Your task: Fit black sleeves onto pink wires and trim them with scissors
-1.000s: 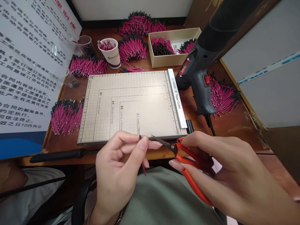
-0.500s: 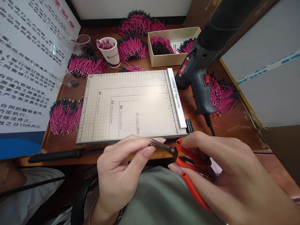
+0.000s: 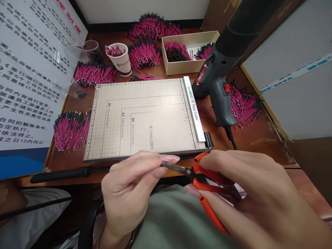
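Note:
My right hand [image 3: 249, 186] is closed round a pair of small scissors [image 3: 192, 174] with orange handles and dark pointed blades. The blades point left, and their tips meet the fingertips of my left hand [image 3: 132, 186]. Thumb and index finger of the left hand are pinched together; whatever lies between them is too small and hidden to name. Both hands are in front of the near edge of a paper cutter [image 3: 140, 121], a cream board printed with a grid, above the lap.
Piles of pink wires with black ends [image 3: 145, 53] lie around the board. A paper cup [image 3: 123, 65] and a cardboard box [image 3: 190, 67] hold more. On the right stands a black heat gun [image 3: 223, 93]; the cutter's black handle [image 3: 62, 174] runs along the table's front edge.
The scissor blades have come together, and their tips are now at the left fingertips. My left hand has shifted slightly left and its pinch looks tighter.

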A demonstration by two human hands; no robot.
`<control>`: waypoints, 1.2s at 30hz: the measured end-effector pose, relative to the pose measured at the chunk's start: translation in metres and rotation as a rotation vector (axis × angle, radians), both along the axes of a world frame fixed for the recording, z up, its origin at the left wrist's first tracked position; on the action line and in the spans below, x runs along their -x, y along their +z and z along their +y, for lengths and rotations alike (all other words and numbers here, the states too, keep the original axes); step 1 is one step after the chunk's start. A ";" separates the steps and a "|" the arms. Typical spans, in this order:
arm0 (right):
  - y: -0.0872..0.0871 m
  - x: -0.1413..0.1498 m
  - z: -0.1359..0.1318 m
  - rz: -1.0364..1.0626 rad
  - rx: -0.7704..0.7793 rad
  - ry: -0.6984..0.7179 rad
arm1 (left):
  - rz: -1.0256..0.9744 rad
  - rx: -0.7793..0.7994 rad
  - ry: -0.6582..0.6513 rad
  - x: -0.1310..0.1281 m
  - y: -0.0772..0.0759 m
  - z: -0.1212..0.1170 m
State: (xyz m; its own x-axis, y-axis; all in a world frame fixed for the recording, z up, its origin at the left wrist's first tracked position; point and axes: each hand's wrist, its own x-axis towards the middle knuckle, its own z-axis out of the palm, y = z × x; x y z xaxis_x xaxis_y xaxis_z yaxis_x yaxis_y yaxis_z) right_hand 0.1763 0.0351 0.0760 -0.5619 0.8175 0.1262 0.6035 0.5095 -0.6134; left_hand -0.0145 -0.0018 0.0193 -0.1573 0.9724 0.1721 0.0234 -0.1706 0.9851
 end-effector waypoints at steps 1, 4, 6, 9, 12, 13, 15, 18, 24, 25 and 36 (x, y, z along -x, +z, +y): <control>0.000 0.000 0.000 -0.006 -0.008 0.009 | 0.013 -0.006 -0.009 0.001 0.000 0.000; 0.001 -0.002 0.000 -0.019 -0.028 0.032 | 0.033 -0.026 -0.031 0.003 0.000 0.001; 0.002 -0.002 0.001 -0.020 -0.048 0.041 | 0.041 -0.033 -0.038 0.003 0.000 0.001; 0.004 -0.003 0.002 -0.023 -0.053 0.046 | 0.057 -0.039 -0.044 0.004 0.000 0.001; 0.004 -0.003 0.003 -0.028 -0.037 0.051 | 0.080 -0.052 -0.052 0.005 0.000 0.001; 0.004 -0.004 0.003 -0.030 -0.031 0.056 | 0.089 -0.057 -0.053 0.005 0.000 0.001; 0.003 -0.004 0.004 -0.030 -0.024 0.065 | 0.102 -0.053 -0.055 0.006 0.000 0.001; 0.003 -0.004 0.004 -0.029 -0.019 0.065 | 0.113 -0.055 -0.063 0.007 0.001 0.001; 0.003 -0.006 0.002 -0.026 -0.031 0.049 | 0.119 -0.084 -0.071 0.006 0.001 0.003; 0.003 -0.006 0.002 -0.022 -0.037 0.053 | 0.121 -0.100 -0.073 0.006 0.000 0.003; -0.003 -0.005 0.001 0.006 -0.042 0.065 | 0.121 -0.130 -0.088 0.007 -0.001 0.005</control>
